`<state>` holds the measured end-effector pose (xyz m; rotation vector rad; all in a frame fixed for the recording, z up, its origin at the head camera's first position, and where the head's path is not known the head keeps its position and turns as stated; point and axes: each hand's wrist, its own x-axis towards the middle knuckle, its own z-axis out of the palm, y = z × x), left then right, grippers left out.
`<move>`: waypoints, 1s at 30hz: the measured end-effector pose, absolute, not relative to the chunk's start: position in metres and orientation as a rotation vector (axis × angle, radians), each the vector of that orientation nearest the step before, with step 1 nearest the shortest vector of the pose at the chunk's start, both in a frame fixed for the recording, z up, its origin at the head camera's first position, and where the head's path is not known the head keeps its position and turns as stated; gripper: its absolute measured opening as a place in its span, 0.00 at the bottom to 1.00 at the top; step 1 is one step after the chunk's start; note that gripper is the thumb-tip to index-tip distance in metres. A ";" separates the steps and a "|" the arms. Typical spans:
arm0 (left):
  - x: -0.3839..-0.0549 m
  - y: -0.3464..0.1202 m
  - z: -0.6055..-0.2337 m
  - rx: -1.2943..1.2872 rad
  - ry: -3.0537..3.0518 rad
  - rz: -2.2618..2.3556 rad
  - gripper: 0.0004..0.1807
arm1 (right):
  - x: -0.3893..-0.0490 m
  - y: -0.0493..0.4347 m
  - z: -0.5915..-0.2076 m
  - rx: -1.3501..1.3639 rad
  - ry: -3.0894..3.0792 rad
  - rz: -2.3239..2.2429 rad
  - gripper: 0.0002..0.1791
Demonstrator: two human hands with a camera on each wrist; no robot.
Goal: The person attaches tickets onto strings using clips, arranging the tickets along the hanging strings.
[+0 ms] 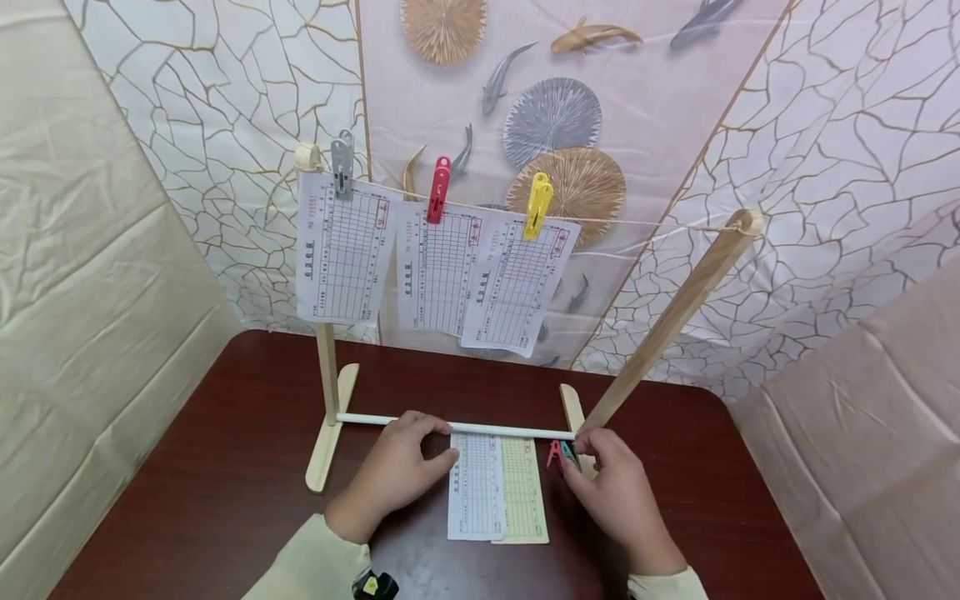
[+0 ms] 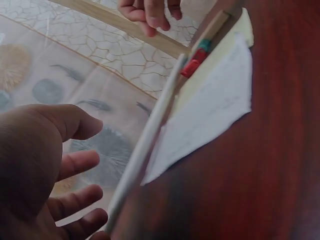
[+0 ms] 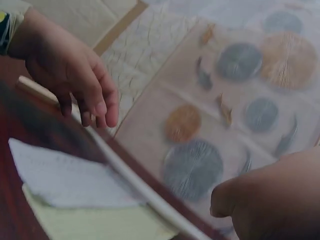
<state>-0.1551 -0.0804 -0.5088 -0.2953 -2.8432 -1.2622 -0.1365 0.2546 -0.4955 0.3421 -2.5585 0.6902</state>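
My left hand [image 1: 405, 462] is poised at the white rod [image 1: 517, 431], fingers loosely bent with nothing between them in the left wrist view. Beside it on the table lies a white printed slip [image 1: 476, 492], overlapping a pale green slip [image 1: 527, 492]. My right hand [image 1: 618, 487] is by the rod's right end, next to a red clothespin [image 1: 554, 453] and a teal clothespin [image 1: 567, 452]. In the left wrist view its fingers hang loosely, apart from the red clothespin [image 2: 194, 65]. Whether either hand touches the rod is unclear.
A string [image 1: 637, 221] runs between two wooden posts [image 1: 667, 321]. Three white slips hang from it, under a grey clothespin [image 1: 342, 167], a red clothespin [image 1: 438, 190] and a yellow clothespin [image 1: 537, 206]. The stand's feet [image 1: 322, 454] rest on the dark red table [image 1: 202, 492].
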 end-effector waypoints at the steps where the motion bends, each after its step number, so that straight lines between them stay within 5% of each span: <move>1: -0.154 -0.080 -0.513 -0.294 -2.851 -1.245 0.18 | -0.136 0.255 -0.501 0.322 -2.581 0.674 0.20; 12: -0.149 -0.070 -0.544 -0.274 -2.849 -1.051 0.23 | -0.137 0.264 -0.538 0.161 -2.739 0.675 0.19; 22: -0.148 -0.069 -0.550 -0.307 -2.882 -0.927 0.32 | -0.142 0.258 -0.552 0.290 -2.598 0.592 0.22; 30: -0.146 -0.068 -0.551 -0.373 -2.875 -0.813 0.29 | -0.139 0.259 -0.553 0.242 -2.647 0.608 0.21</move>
